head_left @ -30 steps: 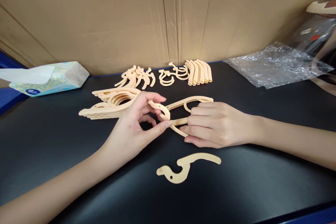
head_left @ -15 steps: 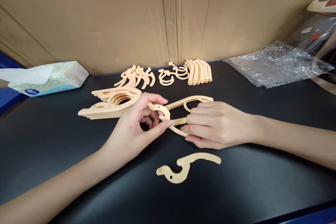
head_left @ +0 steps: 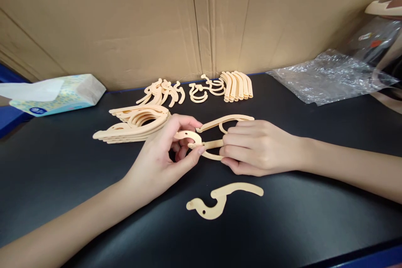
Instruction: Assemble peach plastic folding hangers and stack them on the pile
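Note:
My left hand (head_left: 165, 153) pinches a cream S-curved piece of a folding clothes hanger (head_left: 192, 135), thumb in front and fingers behind. The piece's other end runs under my right hand (head_left: 259, 148), whose fingers curl over it and over a straight hanger arm (head_left: 214, 144). At the left thumb tip, the arm's end meets the curved piece; whether they are joined I cannot tell. Just beyond lies another hanger arm (head_left: 228, 120), its end near my left fingertips, with a curved hook (head_left: 221, 127) partly hidden by my right hand. Nearer me rests a loose S-curved piece (head_left: 211, 209).
Left of my hands is a stack of folded hangers (head_left: 125, 133). Along the back lie a heap of curved pieces (head_left: 160, 92), several hooks (head_left: 198, 94) and a row of hanger arms (head_left: 237, 86). A tissue pack (head_left: 75, 90) and clear plastic bag (head_left: 323, 77) flank them, before a cardboard wall (head_left: 125, 21).
The curved piece in my left hand has shifted slightly left and down, its end now closer to the straight arm. My right hand has barely moved.

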Motion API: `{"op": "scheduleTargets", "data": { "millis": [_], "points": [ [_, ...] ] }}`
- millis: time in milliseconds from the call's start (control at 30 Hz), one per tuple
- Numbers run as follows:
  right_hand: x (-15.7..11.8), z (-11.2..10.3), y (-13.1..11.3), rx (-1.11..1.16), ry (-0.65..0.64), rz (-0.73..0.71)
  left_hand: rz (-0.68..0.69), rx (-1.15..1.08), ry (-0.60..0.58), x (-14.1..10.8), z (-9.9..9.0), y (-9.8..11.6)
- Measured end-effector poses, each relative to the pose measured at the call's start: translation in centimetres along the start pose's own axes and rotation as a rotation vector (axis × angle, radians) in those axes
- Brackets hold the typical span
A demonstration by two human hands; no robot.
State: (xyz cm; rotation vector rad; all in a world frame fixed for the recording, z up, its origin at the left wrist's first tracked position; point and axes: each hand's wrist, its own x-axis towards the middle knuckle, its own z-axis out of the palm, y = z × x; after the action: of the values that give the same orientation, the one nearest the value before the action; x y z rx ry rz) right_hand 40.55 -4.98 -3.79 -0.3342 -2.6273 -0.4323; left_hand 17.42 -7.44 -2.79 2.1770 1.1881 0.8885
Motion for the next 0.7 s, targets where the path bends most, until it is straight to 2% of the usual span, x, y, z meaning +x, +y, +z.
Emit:
{"op": "scheduleTargets", "data": {
  "millis": [267, 700],
  "points": [
    [0.01, 0.02, -0.01, -0.001, 0.0, 0.006, 0.058, 0.059, 0.014, -0.23, 0.12, -0.13],
    [-0.13, -0.14, 0.03, -0.024, 0.011, -0.015, 0.034, 0.061, 0.014, -0.19, 0.06, -0.01]
  ]
}}
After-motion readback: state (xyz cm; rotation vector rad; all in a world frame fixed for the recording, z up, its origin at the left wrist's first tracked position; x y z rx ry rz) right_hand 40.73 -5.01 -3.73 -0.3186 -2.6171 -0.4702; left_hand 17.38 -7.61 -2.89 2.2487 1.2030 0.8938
